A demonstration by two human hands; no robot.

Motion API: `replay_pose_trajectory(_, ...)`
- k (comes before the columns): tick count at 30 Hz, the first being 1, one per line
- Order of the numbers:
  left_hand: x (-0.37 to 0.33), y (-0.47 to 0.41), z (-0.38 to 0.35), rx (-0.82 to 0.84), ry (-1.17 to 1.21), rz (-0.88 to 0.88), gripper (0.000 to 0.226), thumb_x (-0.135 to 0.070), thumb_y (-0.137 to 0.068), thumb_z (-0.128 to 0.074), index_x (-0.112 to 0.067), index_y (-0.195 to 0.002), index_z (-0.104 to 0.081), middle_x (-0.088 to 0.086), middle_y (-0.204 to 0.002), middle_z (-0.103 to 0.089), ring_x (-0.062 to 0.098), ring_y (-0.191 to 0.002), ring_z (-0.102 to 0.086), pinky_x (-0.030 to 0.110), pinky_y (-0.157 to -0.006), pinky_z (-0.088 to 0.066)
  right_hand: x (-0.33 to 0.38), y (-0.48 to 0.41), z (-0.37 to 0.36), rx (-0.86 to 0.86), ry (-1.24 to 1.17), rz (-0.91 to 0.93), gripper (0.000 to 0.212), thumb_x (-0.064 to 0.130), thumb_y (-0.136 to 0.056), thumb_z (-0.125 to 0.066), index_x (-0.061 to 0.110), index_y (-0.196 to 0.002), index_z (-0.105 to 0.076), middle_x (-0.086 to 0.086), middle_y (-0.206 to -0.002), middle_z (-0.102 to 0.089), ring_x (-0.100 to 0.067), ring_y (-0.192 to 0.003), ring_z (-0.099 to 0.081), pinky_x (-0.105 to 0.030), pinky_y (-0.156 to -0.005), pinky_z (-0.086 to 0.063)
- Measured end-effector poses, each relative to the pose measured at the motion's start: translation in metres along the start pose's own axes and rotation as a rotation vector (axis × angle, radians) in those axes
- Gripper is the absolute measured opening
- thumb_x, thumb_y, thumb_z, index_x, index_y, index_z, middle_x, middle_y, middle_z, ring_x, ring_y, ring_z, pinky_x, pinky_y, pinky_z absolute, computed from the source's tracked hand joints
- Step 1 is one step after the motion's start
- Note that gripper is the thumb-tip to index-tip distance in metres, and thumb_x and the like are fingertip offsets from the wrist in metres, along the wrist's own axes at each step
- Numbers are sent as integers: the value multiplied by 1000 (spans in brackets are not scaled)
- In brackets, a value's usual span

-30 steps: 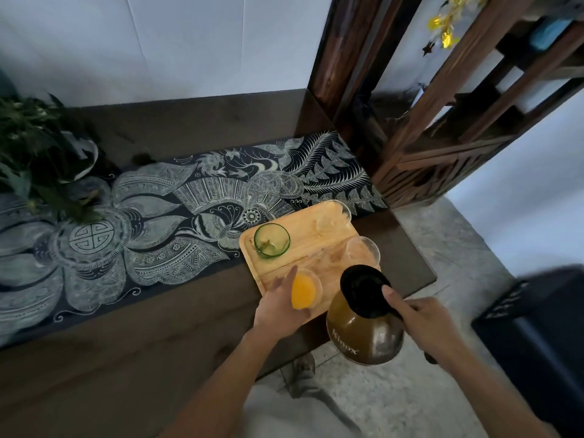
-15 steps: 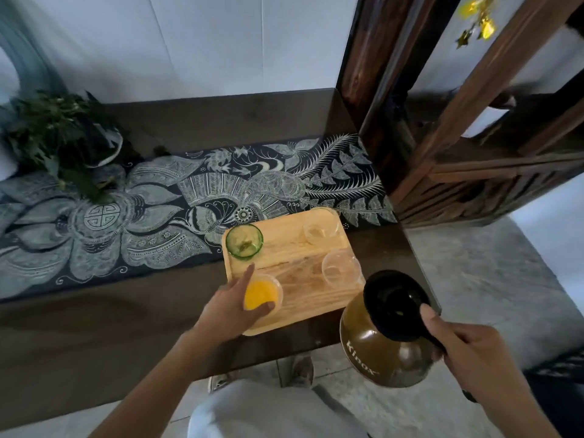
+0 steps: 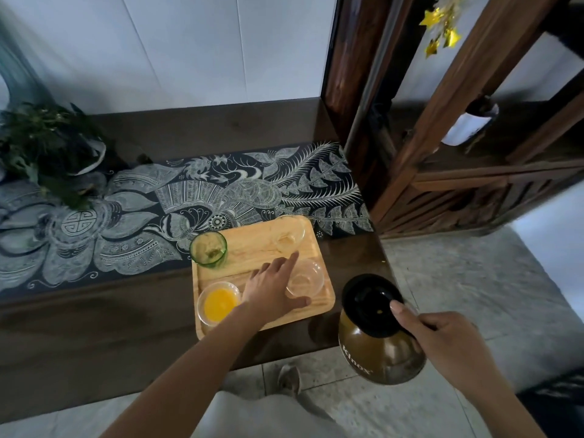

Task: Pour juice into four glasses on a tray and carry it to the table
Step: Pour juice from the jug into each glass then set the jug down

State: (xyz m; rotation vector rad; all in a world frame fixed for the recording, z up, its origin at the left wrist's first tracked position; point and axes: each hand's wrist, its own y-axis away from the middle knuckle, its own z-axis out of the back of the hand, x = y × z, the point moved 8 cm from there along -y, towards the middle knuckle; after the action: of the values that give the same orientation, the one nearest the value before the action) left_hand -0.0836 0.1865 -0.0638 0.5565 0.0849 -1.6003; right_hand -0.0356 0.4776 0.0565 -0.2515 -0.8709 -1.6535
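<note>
A wooden tray (image 3: pixel 252 245) lies on the dark sideboard with several glasses on it. The near-left glass (image 3: pixel 218 302) holds orange juice. A green glass (image 3: pixel 208 249) stands at the far left; two clear glasses, one at the far right (image 3: pixel 289 233) and one at the near right (image 3: pixel 306 277), look empty. My left hand (image 3: pixel 271 287) hovers open over the tray's middle, fingers spread beside the near-right glass. My right hand (image 3: pixel 442 339) grips the handle of a brown glass jug (image 3: pixel 376 336) with a black lid, held upright off the tray's right edge.
A patterned dark runner (image 3: pixel 158 213) covers the sideboard behind the tray. A leafy plant (image 3: pixel 47 150) stands at the far left. A dark wooden shelf unit (image 3: pixel 458 153) rises to the right. Grey tiled floor (image 3: pixel 474 279) lies beyond the sideboard's right end.
My left hand let go of the juice-filled glass and moved right across the tray toward the near-right glass. The jug stays upright in my right hand.
</note>
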Motion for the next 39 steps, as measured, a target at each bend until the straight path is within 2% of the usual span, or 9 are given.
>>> replay_pose_trajectory(2,0,-12,-12,53,2,43,113,-78,-72,-66,-34,-160,-11,-1,-157,-40,28,-137,-45,46,-110,-38,1,-4,1,-15,16,34,75,86,-73,-48,18,-42,-53,4,-38,-45,-7,-37,-48,-27,-51,-38)
replay_pose_trajectory(5,2,-15,-21,59,28,72,112,-78,-69,-69,-36,-159,-18,-3,-156,-44,28,-135,-49,46,-107,-41,10,-13,-1,-32,69,96,63,89,-75,-44,39,-40,-58,6,-37,-49,-4,-37,-51,-23,-49,-38)
replay_pose_trajectory(8,8,-10,-24,43,98,89,110,-74,-66,-74,-39,-157,-24,-3,-153,-48,30,-131,-53,47,-100,-49,18,-33,-9,-33,168,168,83,96,-71,-40,18,-43,-52,2,-37,-46,-7,-36,-50,-27,-47,-38)
replay_pose_trajectory(10,9,-4,-24,26,151,83,110,-71,-64,-79,-39,-157,-28,-5,-153,-49,27,-132,-53,45,-99,-50,29,-46,-15,-41,236,240,87,96,-67,-40,13,-41,-43,3,-34,-37,-8,-33,-44,-27,-43,-33)
replay_pose_trajectory(12,10,3,-22,-8,191,72,108,-69,-64,-80,-40,-156,-31,-8,-155,-48,22,-137,-50,43,-102,-49,42,-57,-24,-23,319,280,85,96,-66,-39,15,-42,-40,6,-35,-32,-7,-33,-39,-27,-43,-30)
replay_pose_trajectory(15,10,7,-19,-36,237,73,106,-71,-65,-80,-41,-155,-34,-12,-155,-48,19,-139,-49,42,-105,-48,55,-73,-40,21,450,270,81,93,-69,-43,16,-45,-42,5,-39,-37,-12,-37,-44,-29,-44,-33)
replay_pose_trajectory(25,11,6,-19,-28,256,103,105,-68,-66,-78,-44,-156,-28,-12,-152,-52,23,-132,-56,39,-99,-51,86,-101,-68,-8,758,244,75,92,-69,-46,18,-56,-51,5,-54,-54,-14,-49,-54,-28,-45,-34)
replay_pose_trajectory(33,11,2,-19,22,236,82,105,-68,-69,-78,-42,-156,-26,-9,-153,-50,24,-134,-53,43,-97,-51,96,-112,-74,-14,848,240,69,87,-70,-51,20,-57,-52,5,-55,-53,-14,-49,-53,-28,-43,-33)
replay_pose_trajectory(39,12,-3,-17,32,248,76,107,-67,-66,-79,-44,-157,-26,-9,-153,-50,25,-136,-52,43,-99,-51,107,-115,-79,7,939,223,63,85,-72,-53,24,-65,-41,4,-67,-50,-18,-61,-51,-31,-48,-34)
